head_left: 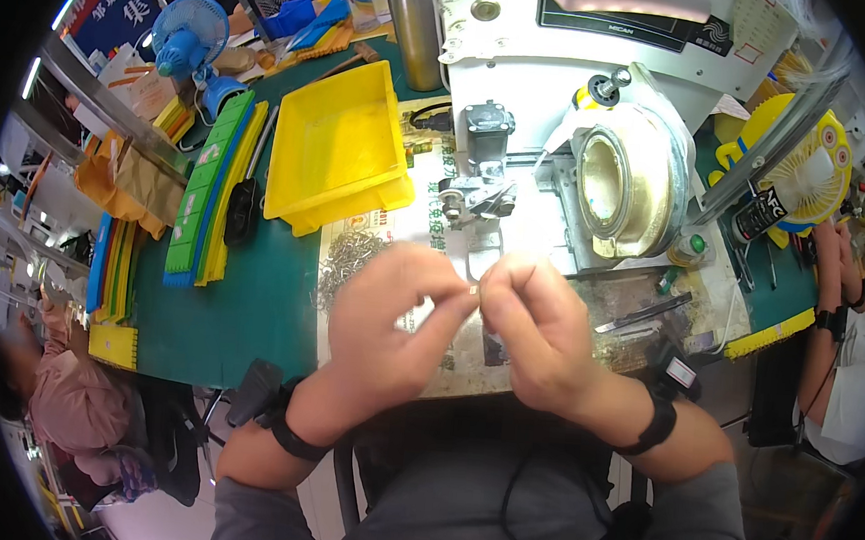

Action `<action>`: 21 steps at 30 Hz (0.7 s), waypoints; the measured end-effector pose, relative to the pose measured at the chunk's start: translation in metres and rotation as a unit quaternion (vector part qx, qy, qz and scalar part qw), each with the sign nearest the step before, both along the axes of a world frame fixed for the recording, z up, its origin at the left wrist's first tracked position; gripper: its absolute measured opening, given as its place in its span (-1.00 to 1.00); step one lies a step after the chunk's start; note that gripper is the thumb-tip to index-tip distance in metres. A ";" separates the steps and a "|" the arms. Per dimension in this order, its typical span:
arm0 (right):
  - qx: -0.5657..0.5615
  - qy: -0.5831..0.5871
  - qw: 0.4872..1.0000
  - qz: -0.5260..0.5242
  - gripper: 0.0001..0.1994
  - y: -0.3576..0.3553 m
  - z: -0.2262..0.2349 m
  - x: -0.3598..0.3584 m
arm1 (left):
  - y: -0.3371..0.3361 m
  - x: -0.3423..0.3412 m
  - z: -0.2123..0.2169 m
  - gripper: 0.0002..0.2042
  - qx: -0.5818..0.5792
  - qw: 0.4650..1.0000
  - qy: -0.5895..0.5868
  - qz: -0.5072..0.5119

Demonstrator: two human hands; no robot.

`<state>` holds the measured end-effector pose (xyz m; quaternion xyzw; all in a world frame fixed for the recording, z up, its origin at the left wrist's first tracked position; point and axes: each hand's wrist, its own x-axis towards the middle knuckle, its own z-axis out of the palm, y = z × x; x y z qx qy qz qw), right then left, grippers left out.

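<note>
My left hand [389,317] and my right hand [534,327] meet in front of me, fingertips pinched together on a tiny metal part [475,291] that is mostly hidden between them. Both wrists wear black bands. Just beyond the hands stands a small metal press [476,188] on the white machine base. A heap of small metal wire parts [345,256] lies on the bench left of my left hand.
A yellow tray [339,148] sits at the back left on the green mat [249,307]. A round brass-coloured drum [624,178] stands at the right. Tweezers [645,313] lie right of my right hand. Stacked coloured strips [207,189] and a blue fan [190,37] are further left. Other people sit at both sides.
</note>
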<state>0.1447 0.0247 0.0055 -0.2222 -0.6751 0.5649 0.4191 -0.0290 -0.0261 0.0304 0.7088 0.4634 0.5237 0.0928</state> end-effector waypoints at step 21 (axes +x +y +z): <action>0.045 0.059 0.981 -0.181 -0.89 0.055 -0.001 -0.019 | 0.049 -0.028 -0.028 -0.83 -0.132 0.978 0.147 0.069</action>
